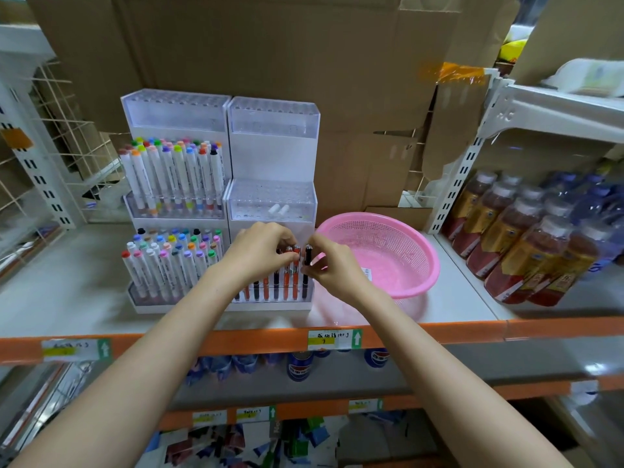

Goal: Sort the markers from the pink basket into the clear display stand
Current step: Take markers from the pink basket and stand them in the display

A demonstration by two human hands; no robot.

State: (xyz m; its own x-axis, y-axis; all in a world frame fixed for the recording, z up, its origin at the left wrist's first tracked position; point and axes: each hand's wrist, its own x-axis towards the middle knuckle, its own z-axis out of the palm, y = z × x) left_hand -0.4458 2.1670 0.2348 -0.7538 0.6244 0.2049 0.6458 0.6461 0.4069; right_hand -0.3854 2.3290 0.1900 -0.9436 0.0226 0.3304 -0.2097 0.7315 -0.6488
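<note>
Both forearms reach forward over the shelf edge and meet at the lowest tier of the clear display stand (273,140). The left hand (261,253) is palm down, with its fingers curled over the tops of the orange markers (287,288) and gripping them. The right hand (334,270) pinches the black marker (308,257) between thumb and fingertips, near the cap.

The black marker stands upright in the rightmost slot of that tier, just beside the orange markers. The row mixes orange and dark barrels, all upright behind the clear front wall. The pink basket (427,265), mesh-walled, sits just to the right of the stand and close behind the right hand.

A second stand (175,113) to the left holds white-barrelled markers (175,170) with coloured caps on two tiers. Everything rests on a white shelf (67,292) with an orange front rail. Cardboard boxes (270,45) stand behind. Bottles (523,248) of brown drink fill the adjoining shelf on the right.
</note>
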